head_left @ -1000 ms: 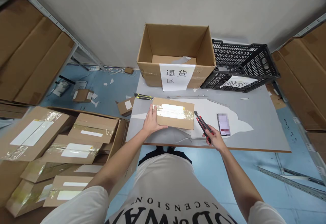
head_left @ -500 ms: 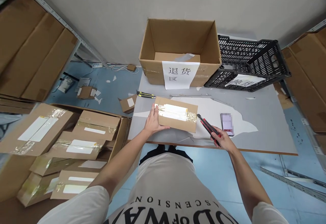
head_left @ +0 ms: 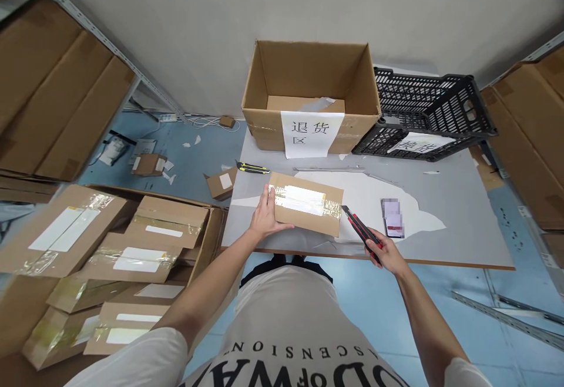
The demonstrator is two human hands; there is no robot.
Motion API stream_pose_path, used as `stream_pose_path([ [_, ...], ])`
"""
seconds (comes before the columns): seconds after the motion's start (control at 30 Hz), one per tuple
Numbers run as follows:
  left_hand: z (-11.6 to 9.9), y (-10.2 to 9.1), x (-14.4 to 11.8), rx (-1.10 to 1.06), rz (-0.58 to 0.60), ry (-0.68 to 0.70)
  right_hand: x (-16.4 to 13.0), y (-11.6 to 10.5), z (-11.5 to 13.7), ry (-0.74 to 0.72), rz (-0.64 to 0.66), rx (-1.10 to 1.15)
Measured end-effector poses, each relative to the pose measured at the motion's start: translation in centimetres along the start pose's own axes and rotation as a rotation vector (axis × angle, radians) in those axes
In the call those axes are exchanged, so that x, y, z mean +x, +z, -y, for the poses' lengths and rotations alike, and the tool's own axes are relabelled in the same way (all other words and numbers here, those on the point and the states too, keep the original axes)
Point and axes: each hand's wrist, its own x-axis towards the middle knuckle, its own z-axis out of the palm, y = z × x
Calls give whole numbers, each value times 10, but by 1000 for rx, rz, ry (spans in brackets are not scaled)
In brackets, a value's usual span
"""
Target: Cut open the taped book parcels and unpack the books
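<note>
A taped cardboard parcel (head_left: 307,204), not yet cut open, is steadied flat on the grey bench (head_left: 458,222) by the spread left hand (head_left: 265,218), while a red utility knife (head_left: 360,228) is clasped in the right hand (head_left: 388,252), its tip just beside the parcel's right edge.

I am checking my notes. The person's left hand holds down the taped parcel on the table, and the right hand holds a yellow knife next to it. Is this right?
Not quite: the knife in the right hand is red and black, as the head view shows. The yellow knife lies untouched on the table behind the parcel. The left hand does hold down the taped parcel.
</note>
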Motion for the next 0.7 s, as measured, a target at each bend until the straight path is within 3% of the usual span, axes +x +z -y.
stream_pose_path([
  [0.43,3,3,0,83,-51,28,-20,29,-23,12,-118,44],
  [0.7,2,2,2,93,-48,25,-38,34,-31,43,-69,59],
])
